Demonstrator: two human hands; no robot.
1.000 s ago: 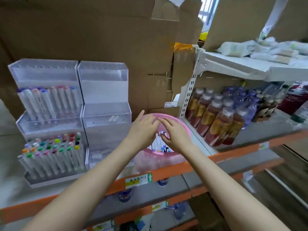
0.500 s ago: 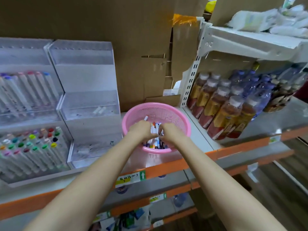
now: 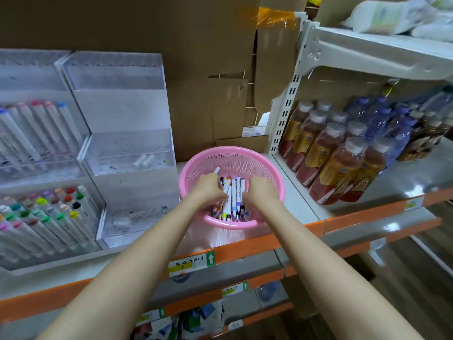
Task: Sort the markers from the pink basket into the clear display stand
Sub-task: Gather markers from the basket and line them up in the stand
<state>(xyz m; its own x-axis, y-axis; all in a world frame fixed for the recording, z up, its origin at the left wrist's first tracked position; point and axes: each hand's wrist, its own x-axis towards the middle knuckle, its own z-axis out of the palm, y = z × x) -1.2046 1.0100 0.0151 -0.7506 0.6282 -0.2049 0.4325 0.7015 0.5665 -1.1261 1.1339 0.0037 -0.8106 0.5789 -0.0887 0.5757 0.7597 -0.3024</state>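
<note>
Markers (image 3: 233, 196) lie heaped in the basket (image 3: 232, 151) beside the stand (image 3: 117, 109). Left hand (image 3: 208, 188) curls round several, likely gathering a bunch; right hand (image 3: 262, 190) sits among them, fingers curled down, hold hidden.

Pink basket (image 3: 245, 150): uniform pink, with a fine perforated mesh on the walls. Markers (image 3: 232, 195) inside: white barrels, caps orange, blue, black, red; racked markers (image 3: 44, 217) at left: white bodies, caps green, pink, yellow, red, black. Display stand (image 3: 117, 106) clear to frosted white; shelf edge (image 3: 245, 249) orange; cardboard (image 3: 147, 25) plain brown; bottles (image 3: 326, 155) reddish-brown with yellow labels and white caps.
</note>
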